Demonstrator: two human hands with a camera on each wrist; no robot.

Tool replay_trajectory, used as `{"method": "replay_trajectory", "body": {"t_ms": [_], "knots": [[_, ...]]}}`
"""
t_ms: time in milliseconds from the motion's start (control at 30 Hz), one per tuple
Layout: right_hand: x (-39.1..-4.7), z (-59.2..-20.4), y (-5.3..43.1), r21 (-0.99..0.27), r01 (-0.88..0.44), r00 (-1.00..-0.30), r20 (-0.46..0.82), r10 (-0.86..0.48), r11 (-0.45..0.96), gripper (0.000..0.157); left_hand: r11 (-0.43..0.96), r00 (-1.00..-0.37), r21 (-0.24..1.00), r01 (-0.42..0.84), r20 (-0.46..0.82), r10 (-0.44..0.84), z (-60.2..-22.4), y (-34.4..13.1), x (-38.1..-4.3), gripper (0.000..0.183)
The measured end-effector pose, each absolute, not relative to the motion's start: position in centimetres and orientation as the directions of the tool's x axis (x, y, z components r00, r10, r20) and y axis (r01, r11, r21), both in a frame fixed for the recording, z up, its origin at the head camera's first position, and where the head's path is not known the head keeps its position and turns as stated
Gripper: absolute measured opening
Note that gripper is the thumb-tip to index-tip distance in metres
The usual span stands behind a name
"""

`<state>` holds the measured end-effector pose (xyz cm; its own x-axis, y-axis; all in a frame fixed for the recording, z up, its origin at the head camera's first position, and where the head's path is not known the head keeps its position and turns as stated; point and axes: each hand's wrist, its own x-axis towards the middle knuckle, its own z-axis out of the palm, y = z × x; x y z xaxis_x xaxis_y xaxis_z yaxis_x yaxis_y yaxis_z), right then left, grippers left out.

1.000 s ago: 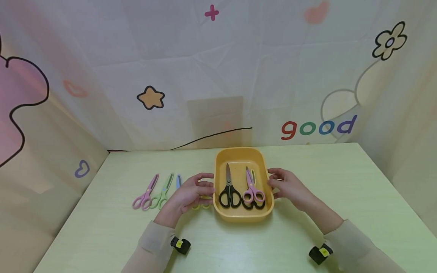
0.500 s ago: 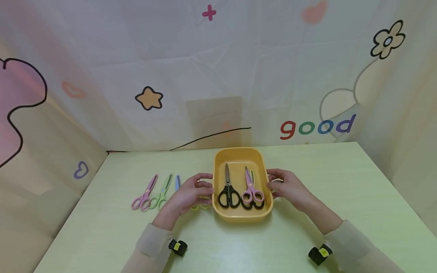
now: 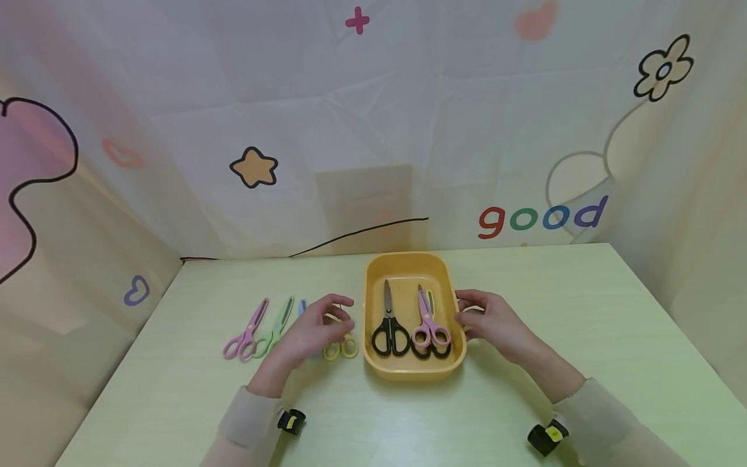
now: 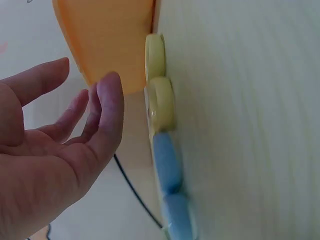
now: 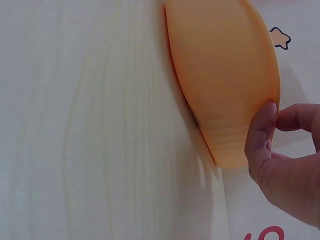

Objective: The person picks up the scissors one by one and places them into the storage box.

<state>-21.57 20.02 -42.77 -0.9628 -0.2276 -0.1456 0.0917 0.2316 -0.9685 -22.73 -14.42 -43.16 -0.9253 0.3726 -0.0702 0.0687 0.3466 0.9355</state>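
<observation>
A yellow plastic tray [image 3: 414,375] stands on the table with black-handled scissors [image 3: 389,334] inside. Beside them, pink scissors [image 3: 430,327] overlap another black-handled pair, and a yellow-edged blade shows there too. My right hand [image 3: 496,321] pinches the tray's right rim, with thumb and fingertips close together at the edge in the right wrist view. My left hand [image 3: 318,327] hovers left of the tray, fingers loosely bent and holding nothing. Below it lie yellow scissors [image 3: 341,348] and blue scissors [image 4: 167,165], both partly hidden by the hand in the head view.
Farther left on the pale table [image 3: 408,428] lie green scissors [image 3: 280,324] and pink scissors [image 3: 248,334] in the same row. A printed curtain [image 3: 373,130] hangs behind and at both sides.
My left hand has let go of the tray's left side and moved left, over the yellow and blue scissors. My right hand stays at the tray's right rim; the tray has not visibly moved.
</observation>
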Motion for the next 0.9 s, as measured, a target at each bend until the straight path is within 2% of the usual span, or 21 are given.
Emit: {"method": "replay_trajectory", "body": {"t_ms": [267,533,667,900], "knots": [[-21.5,-42.6,20.1,-0.967,0.1,-0.962,-0.153,-0.224,0.234,0.057,0.542,-0.905,0.794,0.276,0.025,0.425,-42.8,-14.5,-22.2,0.041],[-21.5,-42.7,20.1,-0.967,0.099,-0.963,-0.153,-0.222,0.236,0.057,0.733,-0.889,0.584,0.349,-0.043,0.457,-42.8,-13.8,-21.4,0.048],[-21.5,-42.7,20.1,-0.967,0.098,-0.963,-0.151,-0.221,0.235,0.057,0.777,-0.882,0.51,0.37,-0.069,0.465,-43.0,-13.5,-21.2,0.047],[-21.5,-42.8,20.1,-0.967,0.104,-0.962,-0.157,-0.222,0.232,0.058,0.784,-0.863,0.455,0.423,-0.061,0.501,-43.2,-13.7,-21.1,0.038]]}}
